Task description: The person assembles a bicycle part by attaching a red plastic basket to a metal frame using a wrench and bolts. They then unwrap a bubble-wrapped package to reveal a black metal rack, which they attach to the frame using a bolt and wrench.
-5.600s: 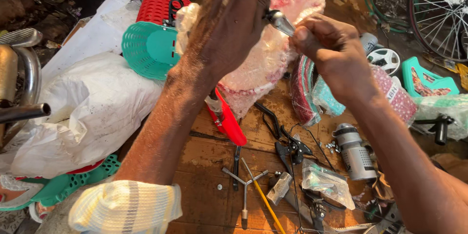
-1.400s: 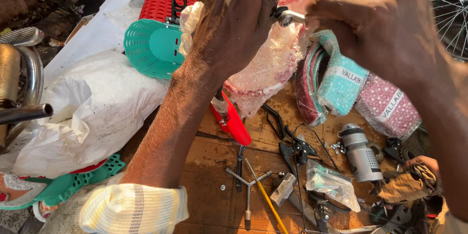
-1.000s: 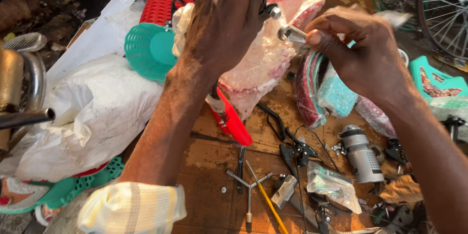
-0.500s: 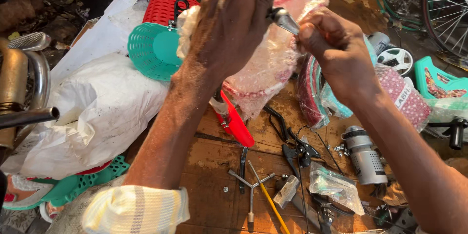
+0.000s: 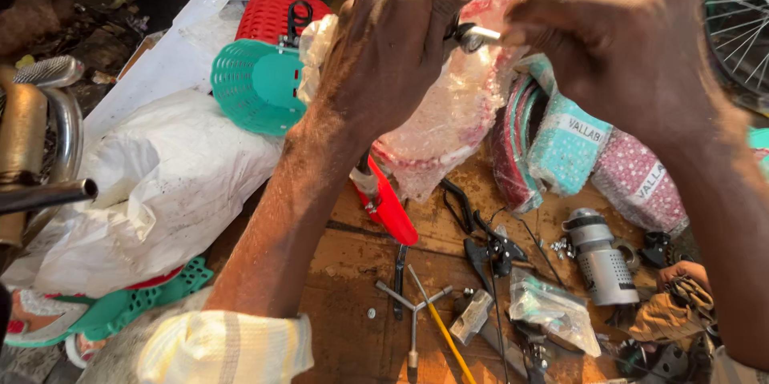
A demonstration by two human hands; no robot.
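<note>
while both hands are raised close to the camera, the left hand point(image 5: 400, 56) is clenched around a dark part at the top edge, probably a handlebar or grip, though it is mostly cut off by the frame. a small shiny metal piece point(image 5: 474, 34) sticks out of that grip toward the right, its long axis roughly level, pointing straight at the right hand point(image 5: 621, 48). right hand fingers point(image 5: 529, 20) are pinched closed on the far end of that metal piece, so the piece bridges the gap between the two hands; the left holds its base end, the right its tip. exact kind of fitting cannot be told, too small and partly hidden.

behind the hands hangs a plastic-wrapped pink saddle cover point(image 5: 448, 120). below on the wooden worktop point(image 5: 352, 272) lie a red tool handle point(image 5: 392, 208), a y-shaped wrench point(image 5: 413, 312), black pliers point(image 5: 489, 248), a grey metal cylinder point(image 5: 599, 260) and a small clear bag of parts point(image 5: 549, 312). teal basket point(image 5: 256, 84) and red basket point(image 5: 272, 16) sit at upper left, next to a white sack point(image 5: 160, 184). rolled teal and pink covers point(image 5: 593, 152) lie at right, under the right wrist.
</note>
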